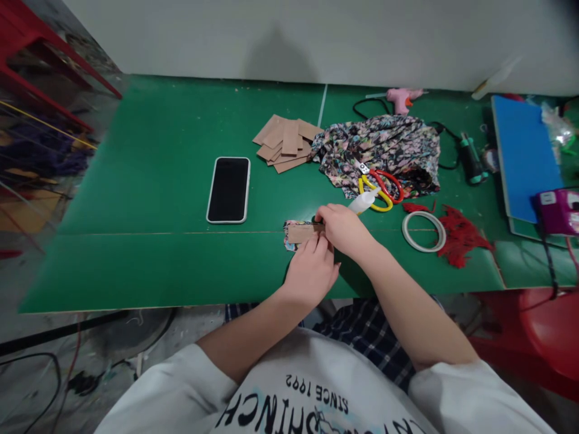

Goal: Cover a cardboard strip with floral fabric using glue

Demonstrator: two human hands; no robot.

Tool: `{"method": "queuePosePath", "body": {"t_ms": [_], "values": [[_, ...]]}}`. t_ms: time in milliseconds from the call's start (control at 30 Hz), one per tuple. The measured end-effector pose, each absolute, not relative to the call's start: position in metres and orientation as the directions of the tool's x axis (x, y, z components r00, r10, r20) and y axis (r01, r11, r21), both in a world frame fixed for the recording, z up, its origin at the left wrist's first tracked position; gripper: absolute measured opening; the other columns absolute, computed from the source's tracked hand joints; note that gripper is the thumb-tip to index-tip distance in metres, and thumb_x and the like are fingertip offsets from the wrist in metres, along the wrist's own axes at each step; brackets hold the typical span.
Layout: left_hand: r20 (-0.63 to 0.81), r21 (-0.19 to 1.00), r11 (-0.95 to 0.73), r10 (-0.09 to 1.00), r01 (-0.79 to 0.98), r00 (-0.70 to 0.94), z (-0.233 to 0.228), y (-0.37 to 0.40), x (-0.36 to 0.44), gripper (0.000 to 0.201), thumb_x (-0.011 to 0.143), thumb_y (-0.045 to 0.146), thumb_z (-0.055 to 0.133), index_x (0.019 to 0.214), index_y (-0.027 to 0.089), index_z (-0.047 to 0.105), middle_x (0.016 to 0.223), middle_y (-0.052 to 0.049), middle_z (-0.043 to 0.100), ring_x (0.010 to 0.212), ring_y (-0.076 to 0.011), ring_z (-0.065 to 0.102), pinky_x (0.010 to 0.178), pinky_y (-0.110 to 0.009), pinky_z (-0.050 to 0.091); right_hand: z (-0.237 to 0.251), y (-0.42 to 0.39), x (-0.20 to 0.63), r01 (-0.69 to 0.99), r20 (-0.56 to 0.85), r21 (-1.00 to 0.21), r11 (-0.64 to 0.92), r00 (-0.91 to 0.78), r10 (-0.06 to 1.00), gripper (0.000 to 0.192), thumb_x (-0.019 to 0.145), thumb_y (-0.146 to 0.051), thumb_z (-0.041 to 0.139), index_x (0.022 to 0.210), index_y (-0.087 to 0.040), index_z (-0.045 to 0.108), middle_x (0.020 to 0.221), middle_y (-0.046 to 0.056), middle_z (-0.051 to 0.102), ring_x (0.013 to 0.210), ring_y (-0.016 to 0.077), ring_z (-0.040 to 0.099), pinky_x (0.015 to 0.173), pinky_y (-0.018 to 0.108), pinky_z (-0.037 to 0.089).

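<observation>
Pinching a cardboard strip (302,232) on floral fabric near the bench's front edge: left hand (312,271) and right hand (344,229), which also grips a glue bottle (362,204). Phone (228,189) left, scissors (379,188) and tape ring (424,231) right. Shirt reads "SINCE 1992".

table (158,199) green | fabric (384,147) floral multicolour | scissors (382,187) red-yellow | phone (228,189) black

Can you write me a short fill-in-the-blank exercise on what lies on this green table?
1. The phone lies with its dark screen facing ____.
2. The scissors with red and yellow handles rest on the flowered ____.
3. Both hands, left hand and right hand, touch a small piece of ____ lying on a scrap of fabric.
4. The pink glue gun lies near the ____ edge of the table.

Missing words: up; cloth; cardboard; far
</observation>
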State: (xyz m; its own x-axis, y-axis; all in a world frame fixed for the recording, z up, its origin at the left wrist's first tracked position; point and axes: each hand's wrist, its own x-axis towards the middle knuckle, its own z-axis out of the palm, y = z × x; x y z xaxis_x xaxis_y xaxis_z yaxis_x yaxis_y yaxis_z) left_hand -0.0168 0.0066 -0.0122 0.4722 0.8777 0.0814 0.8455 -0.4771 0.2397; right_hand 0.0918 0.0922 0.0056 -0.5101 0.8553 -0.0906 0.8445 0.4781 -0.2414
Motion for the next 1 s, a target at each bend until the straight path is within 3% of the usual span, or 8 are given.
{"method": "queuePosePath", "body": {"t_ms": [233,433,767,1000], "values": [[0.087,0.256,-0.478,0.877,0.840,0.472,-0.013,0.005,-0.018,0.046,0.084,0.030,0.050,0.118,0.000,0.051,0.125,-0.020,0.049,0.117,-0.0296,0.044,0.098,-0.039,0.037,-0.001,0.088,0.098,0.813,-0.015,-0.272,0.514,-0.538,0.843,0.025,0.075,-0.003,0.040,0.085,-0.011,0.061,0.078,0.009,0.059,0.076,0.0182,0.050,0.072,0.028,0.039],[0.085,0.265,-0.477,0.877,0.838,0.473,-0.012,0.006,-0.018,0.046,0.084,0.030,0.048,0.118,0.000,0.050,0.121,-0.020,0.052,0.117,-0.0295,0.045,0.097,-0.040,0.038,0.000,0.081,0.105,0.762,0.071,-0.377,0.526,-0.543,0.837,0.023,0.082,-0.010,0.043,0.097,-0.011,0.061,0.090,0.010,0.060,0.084,0.0182,0.054,0.079,0.029,0.042],[0.084,0.260,-0.476,0.878,0.840,0.471,-0.012,0.007,-0.018,0.047,0.084,0.030,0.048,0.120,-0.001,0.050,0.128,-0.021,0.047,0.121,-0.0296,0.042,0.098,-0.039,0.037,0.001,0.085,0.099,0.801,0.007,-0.105,0.589,-0.591,0.806,0.023,0.088,-0.016,0.040,0.076,-0.011,0.060,0.074,0.008,0.055,0.070,0.0169,0.049,0.066,0.028,0.037],[0.084,0.265,-0.477,0.877,0.838,0.473,-0.013,0.006,-0.019,0.046,0.084,0.030,0.049,0.119,0.000,0.051,0.126,-0.020,0.049,0.120,-0.0297,0.043,0.099,-0.039,0.037,-0.003,0.084,0.098,0.782,0.049,-0.066,0.620,-0.618,0.785,0.021,0.087,-0.015,0.041,0.074,-0.011,0.058,0.073,0.008,0.054,0.071,0.0174,0.047,0.066,0.028,0.036]]}}
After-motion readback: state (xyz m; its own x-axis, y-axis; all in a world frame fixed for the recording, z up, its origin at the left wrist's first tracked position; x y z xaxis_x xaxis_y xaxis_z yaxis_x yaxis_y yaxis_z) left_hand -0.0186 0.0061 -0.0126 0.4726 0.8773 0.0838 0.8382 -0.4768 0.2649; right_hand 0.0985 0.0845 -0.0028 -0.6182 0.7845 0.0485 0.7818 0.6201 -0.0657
